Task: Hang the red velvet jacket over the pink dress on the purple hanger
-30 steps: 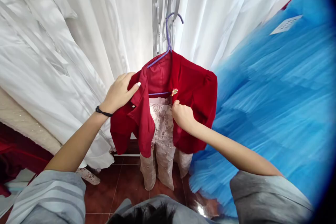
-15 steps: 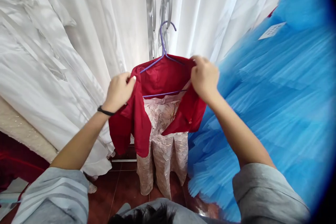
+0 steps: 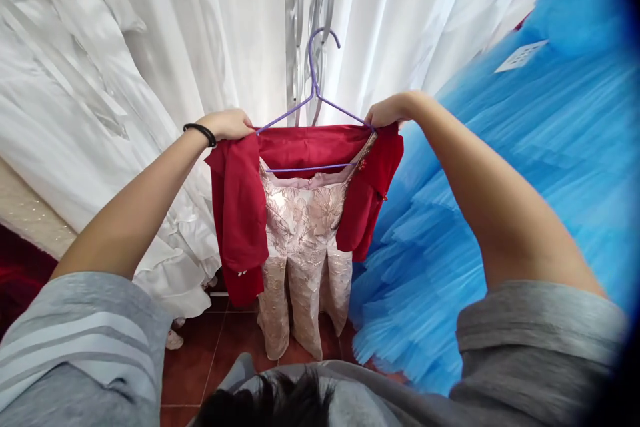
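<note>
I have the red jacket (image 3: 241, 213) at centre, draped about the purple hanger (image 3: 316, 88), with left hand (image 3: 230, 125) and right hand (image 3: 389, 112) each clamped on its shoulder cloth. A right-side pull catching the strap (image 3: 367, 149) of the pale dress (image 3: 311, 227) could drag that loose, and uneven tugging could tip the hanger.

1. On my left: white fabric (image 3: 55, 73), hanging in loose folds.
2. Lower left, I see cream cloth (image 3: 35, 207) with sparkles.
3. Just below that, dark red fabric (image 3: 20, 273), cut off by frame edge.
4. Ahead of me: white drapes (image 3: 255, 27) either side of a grey upright (image 3: 291, 27).
5. My right: layered blue tulle (image 3: 500, 160), small white card (image 3: 521, 57) against it.
6. Below me: red-brown floor tiles (image 3: 190, 373).
</note>
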Motion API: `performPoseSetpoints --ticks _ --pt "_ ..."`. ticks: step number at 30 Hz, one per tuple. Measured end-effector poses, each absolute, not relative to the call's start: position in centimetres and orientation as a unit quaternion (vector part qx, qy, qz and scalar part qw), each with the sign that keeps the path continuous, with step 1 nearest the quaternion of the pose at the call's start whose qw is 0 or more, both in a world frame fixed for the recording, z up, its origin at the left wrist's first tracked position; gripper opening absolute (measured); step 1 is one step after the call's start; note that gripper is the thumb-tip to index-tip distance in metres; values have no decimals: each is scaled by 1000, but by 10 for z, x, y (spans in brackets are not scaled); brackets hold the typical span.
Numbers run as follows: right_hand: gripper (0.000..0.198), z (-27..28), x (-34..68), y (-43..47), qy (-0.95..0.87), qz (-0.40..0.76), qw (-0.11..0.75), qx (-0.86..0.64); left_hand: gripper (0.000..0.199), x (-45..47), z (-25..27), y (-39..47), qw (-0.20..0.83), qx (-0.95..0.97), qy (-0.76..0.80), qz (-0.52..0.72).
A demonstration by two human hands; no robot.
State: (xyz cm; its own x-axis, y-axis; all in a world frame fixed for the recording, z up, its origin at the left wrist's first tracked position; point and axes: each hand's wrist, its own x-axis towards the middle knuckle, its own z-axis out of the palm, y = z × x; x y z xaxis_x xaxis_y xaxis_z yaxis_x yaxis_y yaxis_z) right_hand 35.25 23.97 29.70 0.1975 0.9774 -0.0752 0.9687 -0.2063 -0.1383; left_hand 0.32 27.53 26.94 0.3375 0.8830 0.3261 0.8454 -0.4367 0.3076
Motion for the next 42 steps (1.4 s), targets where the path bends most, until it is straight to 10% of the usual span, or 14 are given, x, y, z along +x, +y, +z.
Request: performPoseSetpoints --ticks 9,14,18,25,33,39,42 --pt "44 271 272 139 -646 -150 325 -675 39 56 289 211 334 731 465 372" --pt "69 178 232 116 -673 -141 183 -703 73 73 216 164 13 817 498 290" --pt "74 134 224 113 -663 -158 195 -706 57 62 199 154 -208 860 402 234" --pt "67 115 233 139 -679 -141 98 -714 34 70 218 191 -247 918 292 107" --pt "48 179 233 85 -661 -149 529 -510 19 88 236 202 -216 891 279 286" --pt "90 80 180 121 -836 -19 225 -500 24 91 208 219 -218 897 298 244" --pt "87 24 189 114 -875 -12 262 -407 31 86 189 198 -228 875 270 332"
